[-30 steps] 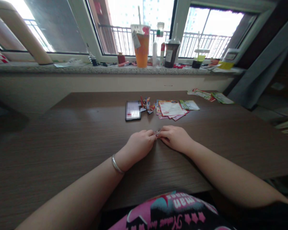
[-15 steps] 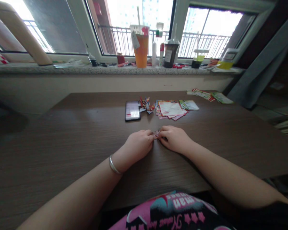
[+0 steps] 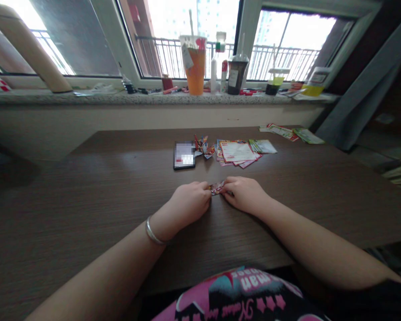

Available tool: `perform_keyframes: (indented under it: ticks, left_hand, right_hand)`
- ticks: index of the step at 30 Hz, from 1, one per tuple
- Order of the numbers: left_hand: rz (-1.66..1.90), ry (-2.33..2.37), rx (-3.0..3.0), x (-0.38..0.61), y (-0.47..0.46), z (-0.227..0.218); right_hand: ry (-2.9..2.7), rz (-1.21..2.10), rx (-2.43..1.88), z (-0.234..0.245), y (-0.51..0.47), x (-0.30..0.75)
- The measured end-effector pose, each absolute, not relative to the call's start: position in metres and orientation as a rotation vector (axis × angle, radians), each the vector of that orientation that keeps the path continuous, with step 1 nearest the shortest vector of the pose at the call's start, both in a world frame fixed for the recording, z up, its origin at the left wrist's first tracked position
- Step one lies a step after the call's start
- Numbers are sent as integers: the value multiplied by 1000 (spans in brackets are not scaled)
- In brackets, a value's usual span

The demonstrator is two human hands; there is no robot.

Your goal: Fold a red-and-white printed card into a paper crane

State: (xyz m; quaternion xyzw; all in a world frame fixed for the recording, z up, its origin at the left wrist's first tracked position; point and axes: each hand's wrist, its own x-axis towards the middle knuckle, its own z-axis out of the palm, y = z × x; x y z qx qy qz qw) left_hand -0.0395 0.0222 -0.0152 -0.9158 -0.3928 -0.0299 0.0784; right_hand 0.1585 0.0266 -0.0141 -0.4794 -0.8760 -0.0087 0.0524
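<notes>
Between my two hands, just above or on the brown table (image 3: 120, 200), is a small piece of colourful printed paper (image 3: 216, 188). My left hand (image 3: 191, 203), with a silver bangle at the wrist, pinches its left end with closed fingers. At the right end, the thumb and fingers of my right hand (image 3: 243, 194) are closed on it. Only the middle of the paper shows; my fingers cover its ends. Beyond my hands lies a bundle of folded, colourful paper (image 3: 204, 147) with pointed ends.
A phone (image 3: 184, 155) with a blurred screen lies left of the folded bundle. Printed sheets (image 3: 237, 151) overlap to its right, and more leaflets (image 3: 284, 132) lie near the far right corner. Drink cups (image 3: 196, 67) and a bottle (image 3: 217, 71) stand on the windowsill (image 3: 96, 100).
My left hand has shifted slightly left, away from my right hand, so more of the printed paper shows between them. Both hands still hold it.
</notes>
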Motion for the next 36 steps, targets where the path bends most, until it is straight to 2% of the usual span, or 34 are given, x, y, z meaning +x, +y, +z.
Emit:
perform_keyframes:
  ticks: [9, 20, 36]
  left_hand:
    - [-113, -1167, -2774, -43, 23, -14]
    - [-222, -1164, -2852, -42, 23, -15]
    - [-233, -1119, -2888, -40, 29, -21]
  right_hand:
    - [-2659, -40, -1536, -11, 26, 158]
    - [-2657, 174, -1451, -9, 36, 173]
    - [-2679, 134, -1474, -9, 38, 176]
